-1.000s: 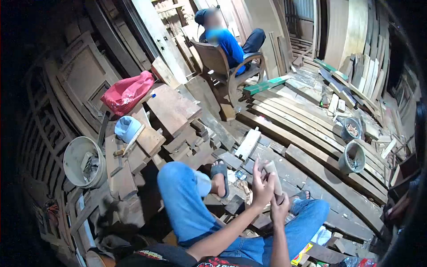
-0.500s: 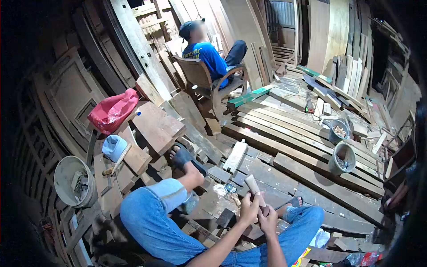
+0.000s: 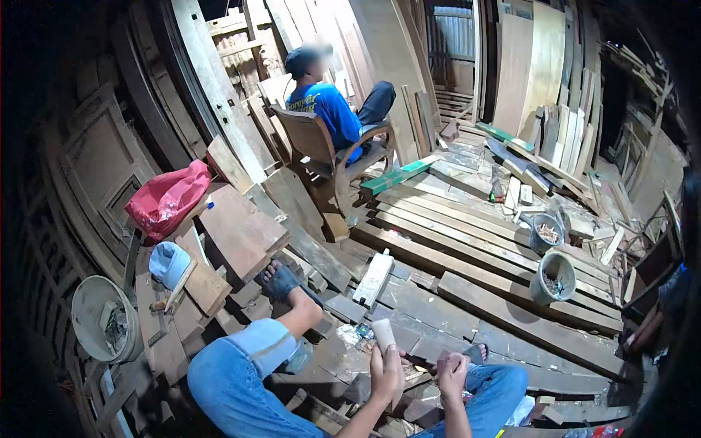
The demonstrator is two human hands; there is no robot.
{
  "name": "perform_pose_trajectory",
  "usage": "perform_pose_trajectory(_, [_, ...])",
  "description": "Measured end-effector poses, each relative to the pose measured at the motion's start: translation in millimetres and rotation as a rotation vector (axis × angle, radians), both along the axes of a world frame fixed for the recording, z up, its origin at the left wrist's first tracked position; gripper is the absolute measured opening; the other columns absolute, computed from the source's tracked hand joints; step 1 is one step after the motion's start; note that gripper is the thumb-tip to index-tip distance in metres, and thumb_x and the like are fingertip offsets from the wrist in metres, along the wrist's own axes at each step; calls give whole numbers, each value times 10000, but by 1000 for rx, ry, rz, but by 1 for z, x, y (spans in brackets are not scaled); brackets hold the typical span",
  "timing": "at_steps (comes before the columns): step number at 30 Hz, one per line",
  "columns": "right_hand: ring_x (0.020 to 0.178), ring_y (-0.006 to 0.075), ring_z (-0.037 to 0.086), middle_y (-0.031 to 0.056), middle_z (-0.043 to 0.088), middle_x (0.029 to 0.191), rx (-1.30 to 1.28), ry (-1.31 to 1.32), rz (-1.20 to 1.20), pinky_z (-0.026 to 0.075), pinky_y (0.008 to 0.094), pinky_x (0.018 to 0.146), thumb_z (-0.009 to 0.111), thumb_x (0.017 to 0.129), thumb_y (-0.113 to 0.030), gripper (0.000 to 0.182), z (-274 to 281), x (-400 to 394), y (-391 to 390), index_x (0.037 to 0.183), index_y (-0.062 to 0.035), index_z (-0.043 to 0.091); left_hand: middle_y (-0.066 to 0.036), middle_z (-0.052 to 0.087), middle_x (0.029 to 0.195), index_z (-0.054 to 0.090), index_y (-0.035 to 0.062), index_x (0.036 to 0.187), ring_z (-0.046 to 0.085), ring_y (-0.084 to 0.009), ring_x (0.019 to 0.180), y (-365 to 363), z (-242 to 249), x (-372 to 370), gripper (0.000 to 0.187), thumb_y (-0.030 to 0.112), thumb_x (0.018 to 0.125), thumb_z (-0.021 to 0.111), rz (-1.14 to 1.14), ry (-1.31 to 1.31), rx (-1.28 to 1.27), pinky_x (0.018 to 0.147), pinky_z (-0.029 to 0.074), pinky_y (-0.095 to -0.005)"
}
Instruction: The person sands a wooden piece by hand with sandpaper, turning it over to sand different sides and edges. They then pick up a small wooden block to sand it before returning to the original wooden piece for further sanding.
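My left hand (image 3: 387, 374) is wrapped round a short, pale, smooth piece of wood (image 3: 382, 334) with a rounded top end, held upright between my knees. To its right, apart from the wood, my right hand (image 3: 453, 374) is closed with its fingers pinched together. What it holds, if anything, cannot be made out. Below both hands lie wood scraps and dark blocks on the plank floor. A small dark device with a lit face (image 3: 363, 331) lies just beyond the wood.
A person in a blue shirt (image 3: 332, 109) sits in a wooden chair (image 3: 307, 139) ahead. Long beams (image 3: 504, 306) cross the floor at right, with two buckets (image 3: 553, 281) on them. At left are a red plastic bag (image 3: 169, 201), a blue-white bag (image 3: 169, 264) and a large bucket (image 3: 87, 321).
My hands have moved apart: the left has shifted left with the piece of wood, while the right has come off it to the right. The view has turned slightly.
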State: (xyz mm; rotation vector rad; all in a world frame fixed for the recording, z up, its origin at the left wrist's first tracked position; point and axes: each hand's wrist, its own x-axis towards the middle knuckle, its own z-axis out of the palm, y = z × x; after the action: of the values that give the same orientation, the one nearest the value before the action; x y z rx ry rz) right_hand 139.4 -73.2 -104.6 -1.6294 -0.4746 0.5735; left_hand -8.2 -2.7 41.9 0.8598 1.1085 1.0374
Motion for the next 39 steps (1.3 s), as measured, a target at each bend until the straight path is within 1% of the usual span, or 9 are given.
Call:
perform_pose_trajectory(4, [636, 120, 543, 52, 556, 868, 95, 496, 46, 470, 290, 511, 520, 1069, -410, 352, 77, -12, 11, 1147, -70, 470, -72, 633, 961, 567, -8, 1136, 651, -181, 764, 9, -11, -27, 244, 216, 1045, 531, -222, -306, -559, 675, 565, -332])
perform_pose_trajectory(10, [799, 242, 650, 166, 609, 1106, -175, -334, 219, 543, 374, 720, 553, 1046, -386, 451, 37, -25, -2, 1261, -3, 450, -153, 685, 1086, 557, -91, 1270, 683, -240, 969, -26, -23, -60, 347, 116, 1021, 431, -393, -468, -787, 876, 576, -334])
perform_pose_trajectory(12, [877, 152, 602, 79, 640, 931, -228, 208, 243, 498, 307, 786, 534, 1066, -361, 382, 91, -38, -13, 1196, -3, 512, -178, 664, 1168, 504, -115, 1319, 682, -255, 997, -44, -69, -64, 361, 70, 1012, 460, -334, -482, -817, 894, 594, -358])
perform_pose_trajectory(18, [785, 79, 576, 42, 654, 865, -136, 101, 157, 480, 279, 691, 581, 1050, -275, 267, 67, -26, -18, 996, -18, 633, -191, 612, 1269, 399, -26, 1439, 684, -290, 1055, -52, -50, -43, 435, 42, 1025, 516, -231, -336, -603, 924, 600, -379])
perform_pose_trajectory(22, [642, 106, 549, 34, 611, 720, -93, -352, 215, 431, 296, 562, 686, 973, -193, 253, 82, -9, -16, 831, -7, 591, -188, 569, 1348, 293, 81, 1530, 679, -300, 1104, -49, -29, -39, 539, 59, 1038, 513, -335, -331, -591, 929, 590, -378])
perform_pose_trajectory(23, [652, 109, 575, 36, 628, 721, -154, -57, 315, 464, 291, 581, 689, 969, -168, 211, 81, -1, -18, 874, 9, 625, -181, 551, 1342, 202, 75, 1546, 693, -306, 1024, -48, -21, -38, 557, 60, 1052, 458, -396, -265, -530, 914, 578, -401])
perform_pose_trajectory(26, [702, 111, 616, 63, 677, 774, -77, -124, 381, 507, 284, 640, 701, 960, -176, 196, 122, -1, -7, 956, 19, 676, -166, 558, 1328, 239, 74, 1534, 692, -280, 1023, -54, -40, -38, 515, 88, 1066, 454, -522, -105, -217, 885, 582, -384])
perform_pose_trajectory(35, [798, 112, 636, 46, 723, 854, -170, 16, 299, 524, 284, 716, 697, 967, -195, 234, 88, -9, 9, 1054, 19, 734, -50, 578, 811, 364, 130, 1453, 588, -139, 606, -69, -87, -19, 399, 290, 1097, 446, -598, -7, -361, 521, 493, -302])
perform_pose_trajectory(39, [744, 125, 605, 78, 696, 877, -58, -289, 212, 503, 293, 722, 716, 936, -215, 289, 51, -13, 5, 1122, 4, 743, -19, 521, 797, 374, 131, 1440, 476, -114, 557, -70, -96, -6, 455, 425, 1096, 418, -524, 135, -157, 500, 422, -289])
